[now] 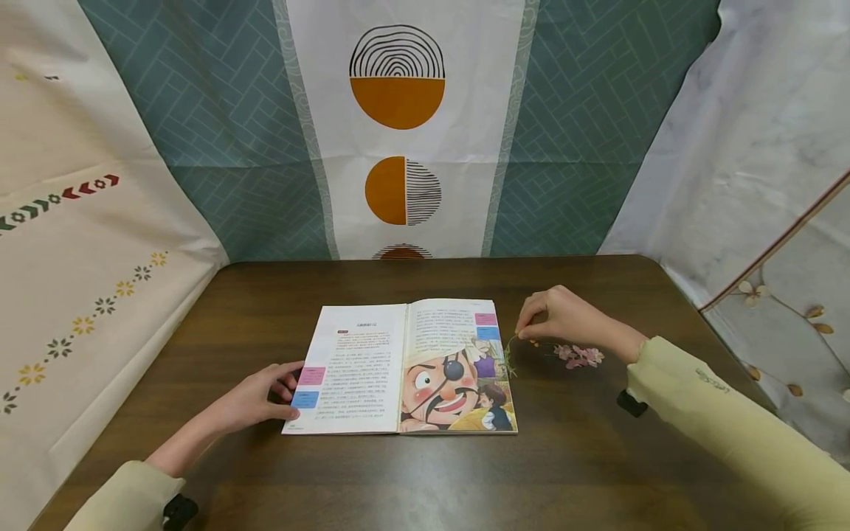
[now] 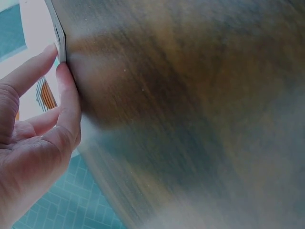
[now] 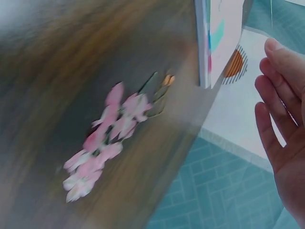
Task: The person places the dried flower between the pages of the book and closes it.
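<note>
Left hand (image 1: 259, 398): pinches left edge of open white-paged paper book (image 1: 361, 383).
Right hand (image 1: 564, 316): pinches thin green sprig (image 1: 509, 362).

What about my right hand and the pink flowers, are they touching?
Apart. The right wrist view shows the pink flowers lying on the tabletop, with a clear gap between them and the right hand.

Two hands (image 1: 262, 397) (image 1: 564, 321), one book (image 1: 372, 372), two sprigs (image 1: 509, 359) (image 1: 579, 356)

On the open white paper book (image 1: 400, 369), the black heading (image 1: 367, 325), dark text lines (image 1: 358, 385) and pink and blue rectangles (image 1: 311, 377) at the outer edges cannot be read.
</note>
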A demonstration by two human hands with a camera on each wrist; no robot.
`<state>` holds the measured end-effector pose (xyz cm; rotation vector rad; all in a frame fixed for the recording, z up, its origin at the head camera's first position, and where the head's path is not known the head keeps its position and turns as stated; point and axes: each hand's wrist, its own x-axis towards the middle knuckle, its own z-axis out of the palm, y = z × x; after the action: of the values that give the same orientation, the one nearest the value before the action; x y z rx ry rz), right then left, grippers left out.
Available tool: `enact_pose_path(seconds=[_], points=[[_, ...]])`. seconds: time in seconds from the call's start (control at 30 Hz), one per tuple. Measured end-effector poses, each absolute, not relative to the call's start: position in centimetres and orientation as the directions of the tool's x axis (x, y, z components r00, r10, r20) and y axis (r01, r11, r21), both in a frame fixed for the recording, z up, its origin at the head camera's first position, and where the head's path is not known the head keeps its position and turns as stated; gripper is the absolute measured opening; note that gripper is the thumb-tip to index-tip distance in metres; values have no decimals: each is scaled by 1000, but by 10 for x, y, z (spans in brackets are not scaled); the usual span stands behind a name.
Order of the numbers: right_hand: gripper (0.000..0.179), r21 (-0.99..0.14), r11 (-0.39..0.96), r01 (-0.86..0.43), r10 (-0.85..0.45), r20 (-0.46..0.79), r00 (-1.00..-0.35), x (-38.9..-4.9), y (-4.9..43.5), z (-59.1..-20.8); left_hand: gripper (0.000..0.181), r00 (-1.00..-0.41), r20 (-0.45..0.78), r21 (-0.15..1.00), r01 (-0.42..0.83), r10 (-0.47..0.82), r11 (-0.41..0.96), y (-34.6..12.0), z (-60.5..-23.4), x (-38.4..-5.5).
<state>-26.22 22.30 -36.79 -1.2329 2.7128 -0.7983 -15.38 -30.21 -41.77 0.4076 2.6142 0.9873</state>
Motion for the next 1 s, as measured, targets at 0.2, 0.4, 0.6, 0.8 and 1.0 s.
enact_pose_path(seconds=[0.2,0.4,0.6,0.8,1.0], points=[[5,-487,559,-671,-708,141,-692,-270,204,-364,84,-909,-191,670,155,370,726,-302,-417,-154],[7,-508,538,-673,-726,127,-676,-281,188,-365,84,-905,-197,674,153,376,722,-303,-418,-155],[5,-498,528,-688,-755,96,-648,-292,173,-367,84,-907,-199,670,151,372,727,-304,-418,-154],[6,-498,539,-679,-754,74,-653,-299,155,-367,85,-907,-203,674,144,370,725,-303,-418,-154],[4,-499,555,-666,-741,67,-668,-305,140,-369,85,-906,-201,675,147,372,723,-302,-417,-154]])
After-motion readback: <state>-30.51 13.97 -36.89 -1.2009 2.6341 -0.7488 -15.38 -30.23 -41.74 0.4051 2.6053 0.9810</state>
